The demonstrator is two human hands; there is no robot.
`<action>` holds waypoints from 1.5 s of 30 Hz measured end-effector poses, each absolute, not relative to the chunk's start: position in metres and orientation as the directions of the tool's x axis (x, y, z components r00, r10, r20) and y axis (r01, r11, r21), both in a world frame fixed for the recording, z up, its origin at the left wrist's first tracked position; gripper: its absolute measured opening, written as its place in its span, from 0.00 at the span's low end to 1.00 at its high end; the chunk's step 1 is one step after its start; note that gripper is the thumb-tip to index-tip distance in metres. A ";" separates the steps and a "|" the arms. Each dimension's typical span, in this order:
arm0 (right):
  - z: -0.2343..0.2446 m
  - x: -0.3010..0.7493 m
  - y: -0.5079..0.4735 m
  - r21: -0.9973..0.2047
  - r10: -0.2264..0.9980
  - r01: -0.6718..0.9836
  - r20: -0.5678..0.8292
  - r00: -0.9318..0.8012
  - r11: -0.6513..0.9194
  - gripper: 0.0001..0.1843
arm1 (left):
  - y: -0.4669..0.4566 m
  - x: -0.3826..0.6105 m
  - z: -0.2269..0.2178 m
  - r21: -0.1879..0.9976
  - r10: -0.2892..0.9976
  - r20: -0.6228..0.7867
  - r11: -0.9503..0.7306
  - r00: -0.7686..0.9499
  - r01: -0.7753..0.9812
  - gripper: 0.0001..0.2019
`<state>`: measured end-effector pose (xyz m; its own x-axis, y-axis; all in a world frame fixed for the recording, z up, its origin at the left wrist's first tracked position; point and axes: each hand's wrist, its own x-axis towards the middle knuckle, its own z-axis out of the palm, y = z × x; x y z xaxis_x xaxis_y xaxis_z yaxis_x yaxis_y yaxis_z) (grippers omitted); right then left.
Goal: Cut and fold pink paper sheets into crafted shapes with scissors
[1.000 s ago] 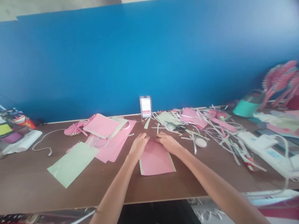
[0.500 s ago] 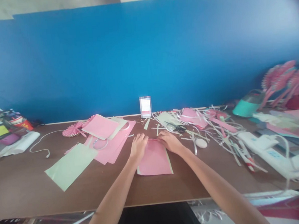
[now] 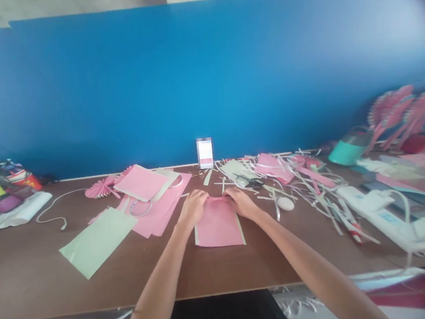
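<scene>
A pink sheet of paper [image 3: 218, 226] lies flat on the brown table [image 3: 38, 259] in front of me. My left hand [image 3: 193, 206] pinches its far left corner with curled fingers. My right hand [image 3: 240, 201] grips the far right corner the same way. The far edge of the sheet is bunched or folded up between the two hands. The near edge rests on the table.
A pale green sheet [image 3: 96, 240] and a stack of pink sheets [image 3: 152, 199] lie to the left, with a pink pleated fan [image 3: 101, 187] behind. Scissors [image 3: 249, 180], paper strips [image 3: 312, 190], a white power strip [image 3: 385, 219] and a teal container [image 3: 349, 150] crowd the right.
Both hands stay on the far edge of the pink sheet and have curled tighter, gathering that edge. The view has shifted slightly.
</scene>
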<state>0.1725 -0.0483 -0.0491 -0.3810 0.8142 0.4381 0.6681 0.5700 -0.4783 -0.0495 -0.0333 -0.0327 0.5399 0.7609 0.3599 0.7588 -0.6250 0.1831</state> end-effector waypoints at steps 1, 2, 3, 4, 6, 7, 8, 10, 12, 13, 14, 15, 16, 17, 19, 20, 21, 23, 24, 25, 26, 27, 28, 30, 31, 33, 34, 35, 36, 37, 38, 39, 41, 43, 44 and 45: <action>-0.049 0.172 -0.048 -0.486 0.817 0.665 0.433 -0.381 0.567 0.08 | -0.033 -0.050 -0.032 0.200 0.765 0.345 -0.626 0.544 0.754 0.09; -0.049 0.172 -0.048 -0.493 0.820 0.662 0.430 -0.379 0.565 0.08 | -0.033 -0.049 -0.032 0.212 0.770 0.336 -0.624 0.543 0.752 0.09; -0.050 0.172 -0.048 -0.502 0.822 0.658 0.427 -0.376 0.562 0.08 | -0.034 -0.048 -0.031 0.221 0.773 0.334 -0.621 0.540 0.752 0.09; -0.050 0.172 -0.048 -0.511 0.824 0.652 0.426 -0.373 0.560 0.08 | -0.035 -0.047 -0.031 0.226 0.772 0.336 -0.622 0.539 0.750 0.10; -0.051 0.171 -0.047 -0.531 0.825 0.636 0.432 -0.365 0.560 0.09 | -0.037 -0.044 -0.031 0.228 0.759 0.335 -0.640 0.558 0.734 0.11; -0.052 0.170 -0.048 -0.539 0.822 0.626 0.438 -0.364 0.564 0.09 | -0.038 -0.042 -0.031 0.227 0.752 0.328 -0.650 0.572 0.725 0.12; -0.051 0.170 -0.048 -0.543 0.818 0.616 0.445 -0.365 0.571 0.09 | -0.039 -0.041 -0.031 0.225 0.746 0.317 -0.659 0.585 0.718 0.12; -0.050 0.169 -0.049 -0.541 0.803 0.597 0.460 -0.380 0.592 0.10 | -0.040 -0.040 -0.032 0.222 0.751 0.300 -0.655 0.589 0.722 0.12; -0.048 0.169 -0.050 -0.526 0.787 0.587 0.461 -0.410 0.615 0.10 | -0.041 -0.040 -0.034 0.222 0.763 0.297 -0.639 0.574 0.736 0.13; -0.048 0.169 -0.051 -0.517 0.780 0.587 0.459 -0.425 0.623 0.11 | -0.041 -0.040 -0.035 0.223 0.768 0.300 -0.633 0.566 0.741 0.14; -0.048 0.170 -0.051 -0.508 0.776 0.588 0.456 -0.437 0.629 0.11 | -0.041 -0.040 -0.035 0.227 0.773 0.305 -0.626 0.556 0.746 0.14; -0.048 0.170 -0.050 -0.503 0.773 0.589 0.453 -0.444 0.633 0.12 | -0.041 -0.039 -0.036 0.235 0.779 0.310 -0.618 0.544 0.750 0.14; -0.048 0.170 -0.050 -0.500 0.772 0.589 0.453 -0.447 0.635 0.12 | -0.041 -0.039 -0.037 0.247 0.787 0.314 -0.608 0.532 0.754 0.14; -0.049 0.171 -0.049 -0.501 0.771 0.588 0.456 -0.445 0.635 0.12 | -0.041 -0.038 -0.038 0.260 0.796 0.316 -0.596 0.517 0.759 0.14; -0.052 0.171 -0.046 -0.508 0.772 0.584 0.467 -0.431 0.633 0.12 | -0.042 -0.036 -0.039 0.290 0.816 0.315 -0.568 0.484 0.770 0.13; -0.053 0.172 -0.045 -0.514 0.774 0.581 0.474 -0.421 0.631 0.12 | -0.043 -0.035 -0.039 0.304 0.824 0.313 -0.559 0.473 0.772 0.12; -0.055 0.172 -0.044 -0.522 0.776 0.579 0.480 -0.409 0.627 0.12 | -0.043 -0.034 -0.040 0.319 0.827 0.313 -0.555 0.468 0.768 0.12; -0.056 0.172 -0.042 -0.538 0.786 0.579 0.486 -0.382 0.613 0.12 | -0.045 -0.032 -0.040 0.352 0.819 0.322 -0.569 0.474 0.743 0.11; -0.057 0.172 -0.041 -0.546 0.794 0.582 0.485 -0.366 0.602 0.12 | -0.045 -0.032 -0.040 0.372 0.813 0.332 -0.579 0.479 0.725 0.12; -0.057 0.173 -0.041 -0.555 0.803 0.587 0.482 -0.350 0.589 0.12 | -0.046 -0.031 -0.039 0.391 0.807 0.342 -0.589 0.482 0.707 0.12; -0.057 0.173 -0.041 -0.566 0.813 0.591 0.476 -0.335 0.575 0.12 | -0.047 -0.030 -0.039 0.410 0.804 0.350 -0.593 0.481 0.693 0.13; -0.057 0.173 -0.041 -0.578 0.823 0.593 0.467 -0.323 0.561 0.12 | -0.048 -0.029 -0.039 0.427 0.805 0.353 -0.593 0.478 0.683 0.14; -0.056 0.173 -0.041 -0.592 0.833 0.591 0.458 -0.312 0.547 0.12 | -0.049 -0.029 -0.039 0.442 0.809 0.352 -0.586 0.470 0.679 0.15; -0.056 0.174 -0.041 -0.622 0.844 0.574 0.441 -0.305 0.532 0.12 | -0.050 -0.028 -0.039 0.463 0.823 0.344 -0.568 0.453 0.680 0.16; -0.055 0.174 -0.041 -0.635 0.846 0.561 0.435 -0.309 0.532 0.13 | -0.050 -0.027 -0.040 0.470 0.828 0.342 -0.561 0.445 0.682 0.17; -0.054 0.175 -0.040 -0.657 0.843 0.529 0.432 -0.320 0.538 0.13 | -0.050 -0.028 -0.040 0.477 0.831 0.350 -0.555 0.432 0.682 0.17; -0.054 0.176 -0.039 -0.665 0.841 0.515 0.432 -0.325 0.541 0.14 | -0.050 -0.028 -0.040 0.479 0.829 0.357 -0.557 0.429 0.678 0.17; -0.054 0.177 -0.039 -0.671 0.841 0.506 0.430 -0.329 0.542 0.14 | -0.049 -0.028 -0.041 0.481 0.826 0.365 -0.562 0.430 0.672 0.17; -0.053 0.177 -0.039 -0.675 0.841 0.502 0.428 -0.330 0.541 0.14 | -0.049 -0.028 -0.041 0.484 0.823 0.372 -0.566 0.428 0.667 0.17; -0.053 0.177 -0.039 -0.677 0.843 0.502 0.427 -0.329 0.539 0.15 | -0.048 -0.029 -0.042 0.487 0.821 0.378 -0.570 0.428 0.662 0.17; -0.053 0.177 -0.039 -0.676 0.844 0.505 0.425 -0.327 0.537 0.15 | -0.047 -0.029 -0.042 0.488 0.819 0.382 -0.572 0.428 0.659 0.18; -0.053 0.177 -0.039 -0.674 0.845 0.511 0.424 -0.325 0.534 0.15 | -0.047 -0.029 -0.043 0.489 0.818 0.383 -0.574 0.429 0.657 0.18; -0.052 0.177 -0.040 -0.669 0.848 0.521 0.429 -0.312 0.531 0.15 | -0.046 -0.029 -0.044 0.486 0.818 0.377 -0.575 0.435 0.658 0.18; -0.052 0.175 -0.041 -0.663 0.844 0.524 0.443 -0.302 0.535 0.15 | -0.045 -0.028 -0.046 0.476 0.819 0.370 -0.573 0.439 0.667 0.19; -0.052 0.175 -0.041 -0.660 0.840 0.522 0.453 -0.299 0.541 0.15 | -0.045 -0.028 -0.046 0.469 0.819 0.368 -0.572 0.439 0.673 0.20; -0.052 0.174 -0.042 -0.656 0.835 0.519 0.464 -0.296 0.548 0.15 | -0.045 -0.027 -0.047 0.460 0.819 0.367 -0.572 0.441 0.679 0.20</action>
